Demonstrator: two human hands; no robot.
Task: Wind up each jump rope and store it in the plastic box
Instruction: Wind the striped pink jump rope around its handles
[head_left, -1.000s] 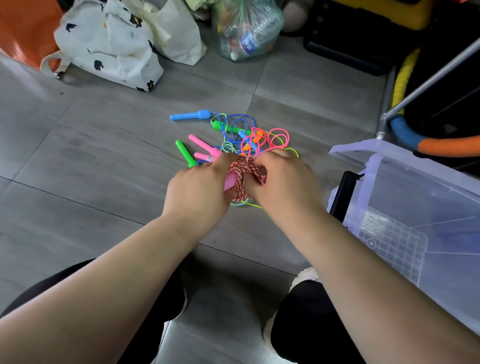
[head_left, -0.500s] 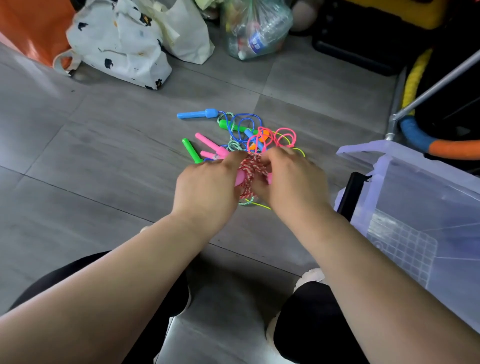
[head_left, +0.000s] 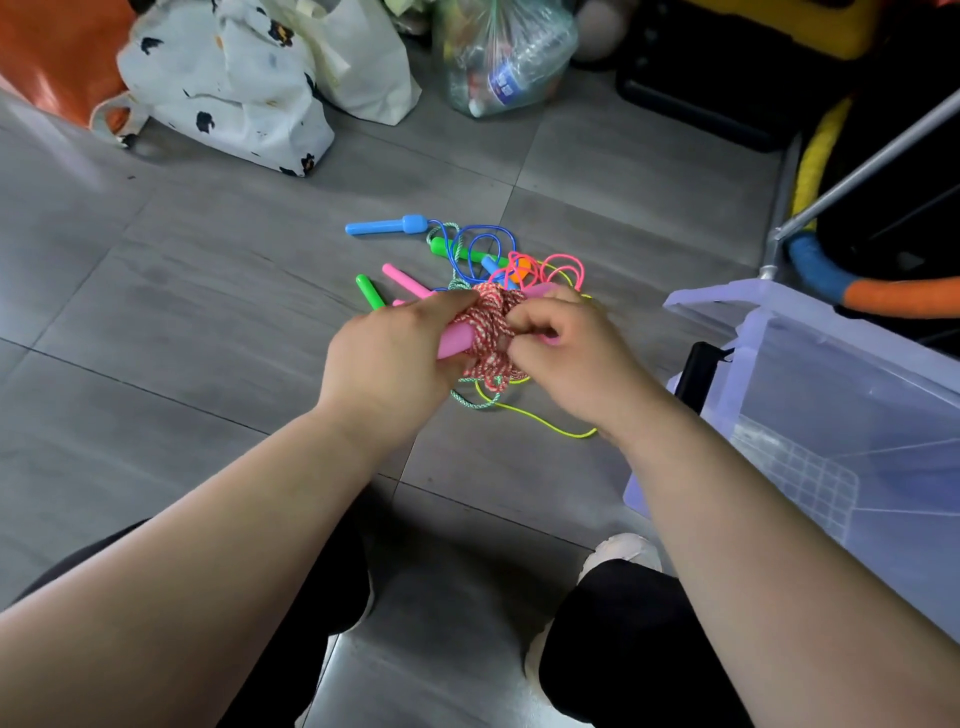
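Note:
A red-and-white jump rope (head_left: 491, 332) is wound in a bundle around its pink handles. My left hand (head_left: 395, 358) grips a pink handle and the bundle from the left. My right hand (head_left: 566, 358) pinches the cord at the bundle's right side with curled fingers. Behind them on the grey floor lies a tangle of other jump ropes (head_left: 467, 254) with blue, green and pink handles and blue, pink, yellow and teal cords. The clear plastic box (head_left: 810, 374) stands open at my right, apart from both hands.
A spotted white bag (head_left: 223, 88), an orange bag (head_left: 57, 52) and a clear bag of bottles (head_left: 504, 52) line the far side. A metal pole (head_left: 872, 171) and foam-covered tubes (head_left: 852, 291) stand behind the box. My knees (head_left: 613, 623) are at the bottom.
The bundle of red-and-white cord has turned between my hands, and my right hand's fingers have shifted to the front of it. The view has tilted slightly.

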